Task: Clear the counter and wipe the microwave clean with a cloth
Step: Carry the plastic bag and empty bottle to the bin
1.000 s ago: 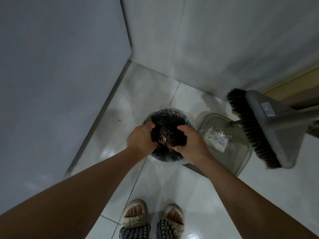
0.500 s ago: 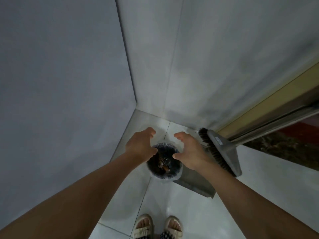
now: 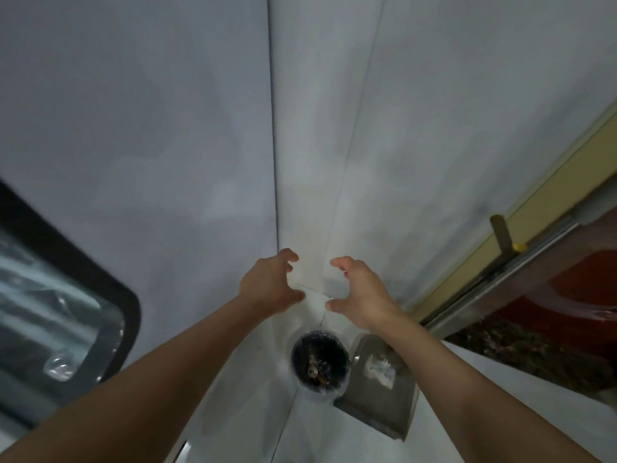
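At the left edge of the view, an appliance with a dark-framed glass panel (image 3: 60, 315) stands against the wall; it may be the microwave named in the task, though blur prevents confirmation, and no cloth or worktop is in view. The left hand (image 3: 267, 285) is raised in front of the wall corner, fingers loosely curled and spread, grasping nothing. The right hand (image 3: 359, 294) mirrors it just beside, equally released, a clear gap between the two. Below them on the floor, in the corner where the two walls meet, stands a small round bin (image 3: 320, 365) lined with a clear bag, with dark waste inside. A grey dustpan (image 3: 380, 392) holding a pale scrap rests just beside the bin, apparently touching it on the right. Further right, a sliding door track (image 3: 500, 279) runs along the floor edge. Judgement: the disposal part of clearing appears complete, since both hands are free and waste sits in the bin; the step in hand is the return to the appliance. To do it well, the person should turn left, check that no residue clings to the palms before touching anything clean, and fetch a cloth before approaching the glass panel. Risk: a careless step could tip the bin or the dustpan, both of which stand close to the feet.
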A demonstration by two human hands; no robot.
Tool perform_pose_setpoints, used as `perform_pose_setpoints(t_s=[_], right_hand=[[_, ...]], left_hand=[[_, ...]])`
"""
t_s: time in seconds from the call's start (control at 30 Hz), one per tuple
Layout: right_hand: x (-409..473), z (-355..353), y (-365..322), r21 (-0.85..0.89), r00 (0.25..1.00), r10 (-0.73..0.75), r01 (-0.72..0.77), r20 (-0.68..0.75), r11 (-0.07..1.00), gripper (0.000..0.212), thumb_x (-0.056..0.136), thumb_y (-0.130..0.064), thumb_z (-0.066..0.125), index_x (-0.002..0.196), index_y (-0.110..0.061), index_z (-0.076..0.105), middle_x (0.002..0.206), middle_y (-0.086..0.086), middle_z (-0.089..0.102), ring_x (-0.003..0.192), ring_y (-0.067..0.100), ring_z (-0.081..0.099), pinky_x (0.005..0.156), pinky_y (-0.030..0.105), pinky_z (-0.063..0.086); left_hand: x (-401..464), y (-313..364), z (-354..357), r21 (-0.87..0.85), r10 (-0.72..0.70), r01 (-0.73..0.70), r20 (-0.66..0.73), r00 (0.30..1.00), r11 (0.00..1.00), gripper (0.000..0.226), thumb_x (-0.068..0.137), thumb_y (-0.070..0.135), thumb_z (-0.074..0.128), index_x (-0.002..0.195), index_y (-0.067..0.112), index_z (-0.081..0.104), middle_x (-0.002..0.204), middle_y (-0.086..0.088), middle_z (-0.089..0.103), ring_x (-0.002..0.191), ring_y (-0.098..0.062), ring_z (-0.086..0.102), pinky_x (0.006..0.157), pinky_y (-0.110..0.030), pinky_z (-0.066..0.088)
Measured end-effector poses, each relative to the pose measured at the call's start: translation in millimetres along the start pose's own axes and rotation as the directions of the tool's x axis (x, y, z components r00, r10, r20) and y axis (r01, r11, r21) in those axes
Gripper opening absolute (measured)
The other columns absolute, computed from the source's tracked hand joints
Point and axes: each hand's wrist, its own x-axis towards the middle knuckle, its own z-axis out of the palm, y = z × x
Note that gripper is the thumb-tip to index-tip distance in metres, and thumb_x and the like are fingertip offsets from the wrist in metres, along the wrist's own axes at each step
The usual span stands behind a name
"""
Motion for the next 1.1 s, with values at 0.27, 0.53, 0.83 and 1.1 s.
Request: perform_pose_setpoints(t_s=[0.27,0.53,0.83,1.1], right_hand=[[-41.2,-39.7,-49.9,-0.036,0.986,-0.164,0.166,0.035,0.986,0.075,0.076,-0.017,0.075,0.139,-0.022,0.035,0.139,0.005,0.038,0.128,0.017,0.038,0.099,0.019,0.031],[-84.1,-56.3,-79.9,-0.052,0.948,-0.294,0.302,0.126,0.952,0.078,0.074,-0.018,0.077,0.139,-0.02,0.034,0.14,0.006,0.038,0.128,0.019,0.039,0.1,0.022,0.032],[-123.7,-22.3,-137.4,-0.037,0.832,-0.488,0.514,0.263,0.857,0.081,0.072,-0.025,0.079,0.139,-0.021,0.034,0.138,0.007,0.041,0.124,0.02,0.045,0.093,0.022,0.038],[-176.7,33.9,-212.4,0.057,0.656,-0.638,0.677,0.403,0.733,0.08,0.072,-0.022,0.08,0.138,-0.02,0.037,0.14,0.003,0.04,0.127,0.018,0.042,0.101,0.029,0.039]], left_hand=[[-62.8,22.2,-57.9,0.038,-0.048,0.053,-0.133,0.99,0.998,0.063,0.075,0.028,0.075,0.13,0.023,0.044,0.127,0.001,0.057,0.115,-0.02,0.052,0.093,-0.034,0.047],[-145.9,34.6,-79.5,0.013,-0.156,0.166,-0.273,0.949,0.986,0.067,0.075,0.032,0.076,0.132,0.023,0.042,0.127,0.001,0.056,0.114,-0.02,0.054,0.094,-0.032,0.046],[-253.8,9.5,-99.3,-0.064,-0.371,0.382,-0.428,0.824,0.922,0.069,0.073,0.036,0.076,0.132,0.025,0.042,0.125,0.002,0.058,0.105,-0.018,0.058,0.089,-0.033,0.05],[-356.8,-31.8,-128.0,-0.193,-0.512,0.491,-0.525,0.679,0.85,0.062,0.076,0.027,0.075,0.129,0.022,0.044,0.126,-0.004,0.057,0.104,-0.021,0.059,0.089,-0.037,0.053]])
